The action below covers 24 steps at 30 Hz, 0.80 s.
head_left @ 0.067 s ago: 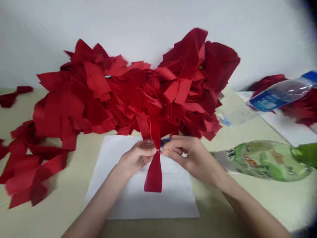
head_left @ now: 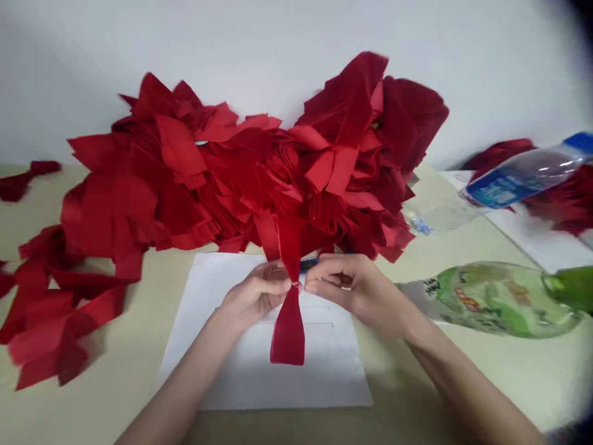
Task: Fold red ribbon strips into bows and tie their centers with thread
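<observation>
A red velvet ribbon [head_left: 288, 337] hangs over a white sheet of paper [head_left: 241, 380], gathered narrow at its middle. Around that waist runs a thin pale thread or wire [head_left: 295, 283]. My left hand [head_left: 254, 289] pinches the ribbon's waist from the left, fingers closed. On the other side, the thumb and forefinger of my right hand [head_left: 349, 281] are pressed together close to the waist, at the thin strand's end. The strand itself is barely visible there. Behind my fingers lies a blue object [head_left: 308, 264], mostly hidden. Faint lines are drawn on the paper.
A large heap of red ribbon pieces [head_left: 185, 198] lies against the wall, with loose strips [head_left: 74, 303] at left. To the right lie a green-labelled plastic bottle [head_left: 500, 300] and a clear blue-labelled one [head_left: 504, 185]. More red fabric [head_left: 565, 198] rests on white paper at far right.
The ribbon's waist and lower end have shifted slightly downward. My right fingertips are a little farther from the waist. My left hand keeps its pinch.
</observation>
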{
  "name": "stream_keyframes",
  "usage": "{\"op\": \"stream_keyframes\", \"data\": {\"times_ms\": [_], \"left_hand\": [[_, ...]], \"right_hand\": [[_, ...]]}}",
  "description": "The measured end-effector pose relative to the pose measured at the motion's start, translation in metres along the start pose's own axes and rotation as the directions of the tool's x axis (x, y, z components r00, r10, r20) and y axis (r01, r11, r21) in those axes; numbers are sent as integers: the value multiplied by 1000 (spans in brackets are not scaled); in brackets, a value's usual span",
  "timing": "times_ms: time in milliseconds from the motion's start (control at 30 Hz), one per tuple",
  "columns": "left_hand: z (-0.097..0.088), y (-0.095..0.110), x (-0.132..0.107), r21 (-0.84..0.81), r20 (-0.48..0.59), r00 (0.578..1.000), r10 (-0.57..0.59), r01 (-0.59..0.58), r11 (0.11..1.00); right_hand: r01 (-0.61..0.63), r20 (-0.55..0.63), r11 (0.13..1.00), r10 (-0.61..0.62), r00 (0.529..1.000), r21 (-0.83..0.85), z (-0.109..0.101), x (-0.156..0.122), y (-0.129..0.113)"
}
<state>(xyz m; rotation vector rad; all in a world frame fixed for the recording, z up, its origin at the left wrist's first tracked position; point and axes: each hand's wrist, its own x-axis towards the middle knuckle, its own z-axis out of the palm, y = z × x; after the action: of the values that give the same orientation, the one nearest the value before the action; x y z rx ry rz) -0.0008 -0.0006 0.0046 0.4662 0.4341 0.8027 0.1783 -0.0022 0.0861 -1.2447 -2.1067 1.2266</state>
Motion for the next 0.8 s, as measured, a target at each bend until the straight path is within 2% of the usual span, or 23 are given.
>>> {"op": "stream_keyframes", "data": {"times_ms": [167,300,400,533,667,733,800], "left_hand": [[4,3,-3,24,124,992,-32,29,999],[5,1,-4,46,210,974,-88,80,996],[5,-3,-4,52,251,960,-123,114,992],[9,-9,-5,97,256,943,-211,192,977],[18,-12,-7,191,231,913,-336,296,936],[24,-13,-8,269,181,914,-364,310,912],[31,-12,-10,381,133,915,-381,308,872]], "right_hand": [[-47,135,975,17,991,216,-5,3,2],[-99,262,878,-31,965,468,-3,8,0],[-118,319,835,-72,945,538,-1,9,2],[-104,352,830,-116,929,548,1,9,9],[-1,395,882,-210,894,472,-3,12,10],[83,472,932,-253,844,352,-7,14,6],[175,579,959,-274,768,222,-10,16,1]]}}
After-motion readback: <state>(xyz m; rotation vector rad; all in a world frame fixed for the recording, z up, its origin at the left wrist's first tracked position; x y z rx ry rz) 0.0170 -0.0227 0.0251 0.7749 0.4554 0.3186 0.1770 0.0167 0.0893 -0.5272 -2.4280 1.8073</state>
